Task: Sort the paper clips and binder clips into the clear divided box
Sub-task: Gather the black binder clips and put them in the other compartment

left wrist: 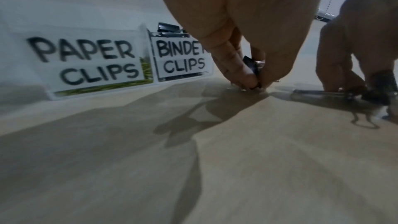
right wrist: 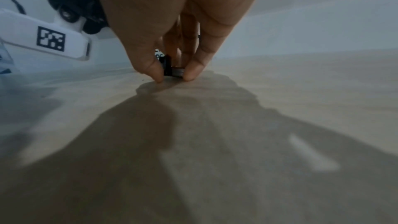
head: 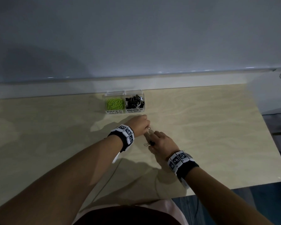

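Note:
The clear divided box (head: 124, 111) stands at the back of the table; its left cell holds green paper clips (head: 115, 103), its right cell black binder clips (head: 135, 102). White labels (left wrist: 86, 60) name the cells. In front of the box my left hand (head: 140, 125) pinches a black binder clip (left wrist: 252, 67) against the tabletop. Just beside it my right hand (head: 162, 142) pinches another black binder clip (right wrist: 171, 69) between thumb and finger, also on the table. A wire handle (head: 146, 144) pokes out by the right hand.
The pale wooden table (head: 209, 135) ends at a wall behind the box, and its right edge runs diagonally toward me. Dark floor lies past that edge. Both wrists wear bands with black-and-white markers (head: 125, 131).

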The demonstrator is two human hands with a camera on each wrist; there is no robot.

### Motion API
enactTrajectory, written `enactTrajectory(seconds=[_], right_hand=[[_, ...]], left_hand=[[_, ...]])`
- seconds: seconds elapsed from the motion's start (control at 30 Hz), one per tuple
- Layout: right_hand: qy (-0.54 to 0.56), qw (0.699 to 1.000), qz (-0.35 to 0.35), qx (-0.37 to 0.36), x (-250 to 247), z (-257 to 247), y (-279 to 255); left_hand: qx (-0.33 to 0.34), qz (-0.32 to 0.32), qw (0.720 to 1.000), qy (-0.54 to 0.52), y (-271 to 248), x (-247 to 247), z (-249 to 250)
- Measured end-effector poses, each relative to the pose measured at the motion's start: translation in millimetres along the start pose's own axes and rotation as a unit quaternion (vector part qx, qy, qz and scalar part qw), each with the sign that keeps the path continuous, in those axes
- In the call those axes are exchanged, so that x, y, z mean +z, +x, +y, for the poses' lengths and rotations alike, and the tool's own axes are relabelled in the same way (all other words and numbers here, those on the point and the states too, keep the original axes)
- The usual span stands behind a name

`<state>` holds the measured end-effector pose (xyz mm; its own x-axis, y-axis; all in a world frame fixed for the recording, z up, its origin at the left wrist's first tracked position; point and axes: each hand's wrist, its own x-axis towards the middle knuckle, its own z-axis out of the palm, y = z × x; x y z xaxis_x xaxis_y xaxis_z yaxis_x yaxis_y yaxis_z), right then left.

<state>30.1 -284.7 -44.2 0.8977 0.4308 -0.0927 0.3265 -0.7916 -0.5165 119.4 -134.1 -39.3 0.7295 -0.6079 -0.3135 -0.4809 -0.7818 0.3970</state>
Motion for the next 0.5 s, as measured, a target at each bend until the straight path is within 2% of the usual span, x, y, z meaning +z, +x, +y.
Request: enactTrajectory(seconds=[0.13, 0.23, 0.37, 0.43, 0.5], right_hand=[[0.018, 0.999, -0.007, 0.038, 0, 9, -2], [0.076, 0.994, 0.009, 0.077, 0, 12, -5], [0.121, 0.982, 0.054, 0.131, -5, 17, 5], [0.134, 0.979, 0.094, 0.122, -12, 18, 18], [0.141, 0.976, 0.132, 0.105, -23, 15, 39]], left_hand=[[-0.027, 0.045, 0.997, -0.055, -22, -6, -10], [-0.049, 0.136, 0.978, -0.150, -35, -24, -13], [-0.094, 0.249, 0.947, -0.181, -21, -68, -21], [-0.115, 0.254, 0.948, -0.154, -7, -80, -28], [-0.135, 0.215, 0.961, -0.112, 5, -82, -33]])
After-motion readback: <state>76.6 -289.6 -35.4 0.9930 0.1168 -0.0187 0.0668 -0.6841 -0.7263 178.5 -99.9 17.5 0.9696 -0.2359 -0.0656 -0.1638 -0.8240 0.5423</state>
